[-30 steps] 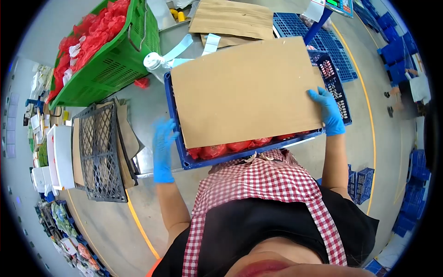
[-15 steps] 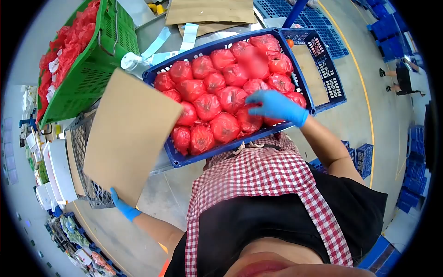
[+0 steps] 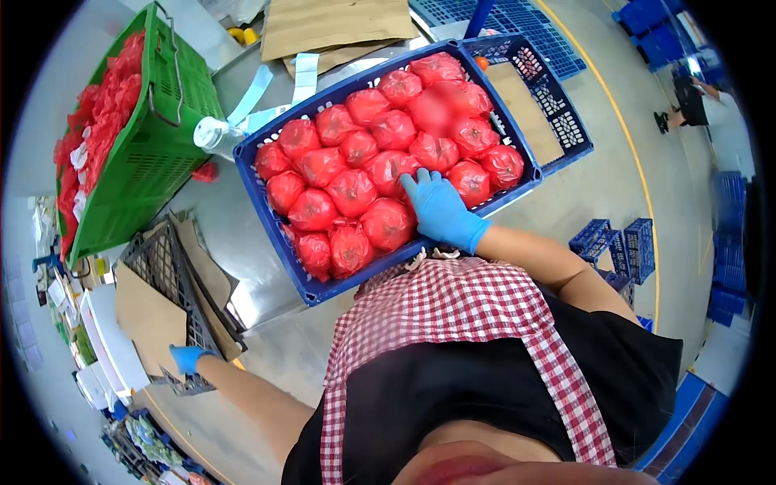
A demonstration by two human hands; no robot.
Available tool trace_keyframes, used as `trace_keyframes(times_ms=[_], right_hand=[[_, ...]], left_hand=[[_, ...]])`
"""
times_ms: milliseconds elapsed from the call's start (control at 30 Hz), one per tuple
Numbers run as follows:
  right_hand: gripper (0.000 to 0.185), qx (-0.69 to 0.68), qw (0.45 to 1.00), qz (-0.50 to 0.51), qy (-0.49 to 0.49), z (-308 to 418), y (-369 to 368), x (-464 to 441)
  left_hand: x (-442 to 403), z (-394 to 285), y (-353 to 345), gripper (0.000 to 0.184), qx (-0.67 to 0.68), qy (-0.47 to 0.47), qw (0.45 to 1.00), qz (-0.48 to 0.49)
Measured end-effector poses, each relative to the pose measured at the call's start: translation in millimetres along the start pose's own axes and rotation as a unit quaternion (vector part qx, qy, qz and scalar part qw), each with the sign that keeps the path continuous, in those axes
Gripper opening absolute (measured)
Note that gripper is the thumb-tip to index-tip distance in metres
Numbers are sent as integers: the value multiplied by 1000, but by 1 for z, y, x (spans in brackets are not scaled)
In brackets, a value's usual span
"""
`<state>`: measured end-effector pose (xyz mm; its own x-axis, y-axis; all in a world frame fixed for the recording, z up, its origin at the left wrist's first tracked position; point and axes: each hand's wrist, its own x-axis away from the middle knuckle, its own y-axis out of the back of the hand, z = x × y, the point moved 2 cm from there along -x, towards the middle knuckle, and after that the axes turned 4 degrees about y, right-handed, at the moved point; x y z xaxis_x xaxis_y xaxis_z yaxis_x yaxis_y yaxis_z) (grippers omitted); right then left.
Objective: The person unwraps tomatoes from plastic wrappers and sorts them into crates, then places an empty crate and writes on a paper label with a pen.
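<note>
A blue plastic crate [image 3: 308, 294] holds several round items in red plastic wrap [image 3: 352, 192]; the wrapping hides what is inside. My right hand [image 3: 440, 206], in a blue glove, lies over the crate's near side. Its fingers are somewhat apart and rest on the wrapped items. My left hand [image 3: 189, 358], gloved the same way, is low at the far left. Its fingers are closed on the edge of a brown cardboard sheet [image 3: 148, 319], beside a dark mesh crate [image 3: 153, 257].
A green crate [image 3: 153, 153] full of red bags stands tilted at the left. Near it are a clear bottle [image 3: 214, 136] and paper strips [image 3: 305, 77]. Cardboard sheets [image 3: 335, 24] lie at the back. A second blue crate [image 3: 558, 105] adjoins on the right. Another person [image 3: 699, 101] is far right.
My left hand has moved the cardboard sheet left and down, away from the blue crate, uncovering the metal tabletop. My right hand has shifted slightly left and down onto the wrapped items.
</note>
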<state>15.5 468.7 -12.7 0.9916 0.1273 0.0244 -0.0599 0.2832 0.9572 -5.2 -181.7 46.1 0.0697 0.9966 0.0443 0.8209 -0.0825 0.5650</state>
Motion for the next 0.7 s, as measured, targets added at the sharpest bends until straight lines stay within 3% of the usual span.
trace_keyframes(times_ms=[33,67,100,133,200,233,267,300,333,367,400,433,467,567,667,700], right_hand=[[66,-8,1000,20,3,-1,8,0],[69,-30,999,36,5,-4,15,-2],[72,-52,997,51,7,-8,21,-5],[76,-74,995,66,9,-10,26,-6],[74,-164,984,66,-38,-15,35,-7],[74,-230,969,64,-66,-23,38,-7],[73,-295,949,62,-94,-33,39,-9],[66,-423,893,77,-136,-48,35,-18],[54,-635,749,88,-167,-57,38,-23],[51,-757,610,82,-220,-60,42,-22],[47,-851,448,75,-265,-61,47,-22],[44,-847,465,51,-252,-61,53,-21],[42,-810,534,58,-235,-63,57,-23],[35,-678,712,64,-172,-61,72,-31],[32,-591,795,29,-133,-56,55,-36],[26,-592,789,-28,-162,-63,44,-41]], left_hand=[[43,-21,-13,57,1,-79,997,9],[100,-38,-29,54,43,-183,975,117],[167,-52,-44,51,97,-245,920,292],[237,-64,-51,48,117,-255,833,476],[370,-72,-50,44,45,-279,617,734],[390,-53,-68,54,-126,-429,563,695],[430,-46,-62,60,-86,-540,443,711],[457,-34,-65,62,-67,-598,376,705],[475,-20,-76,64,-102,-659,331,668],[482,-3,-86,66,-133,-722,284,617],[488,1,-82,65,-136,-755,284,575],[495,7,-80,62,-183,-755,293,558],[497,12,-79,59,-229,-752,299,541],[483,20,-93,39,-105,-683,295,659],[466,44,-100,20,0,-616,316,722],[463,42,-95,9,-31,-557,391,732]])
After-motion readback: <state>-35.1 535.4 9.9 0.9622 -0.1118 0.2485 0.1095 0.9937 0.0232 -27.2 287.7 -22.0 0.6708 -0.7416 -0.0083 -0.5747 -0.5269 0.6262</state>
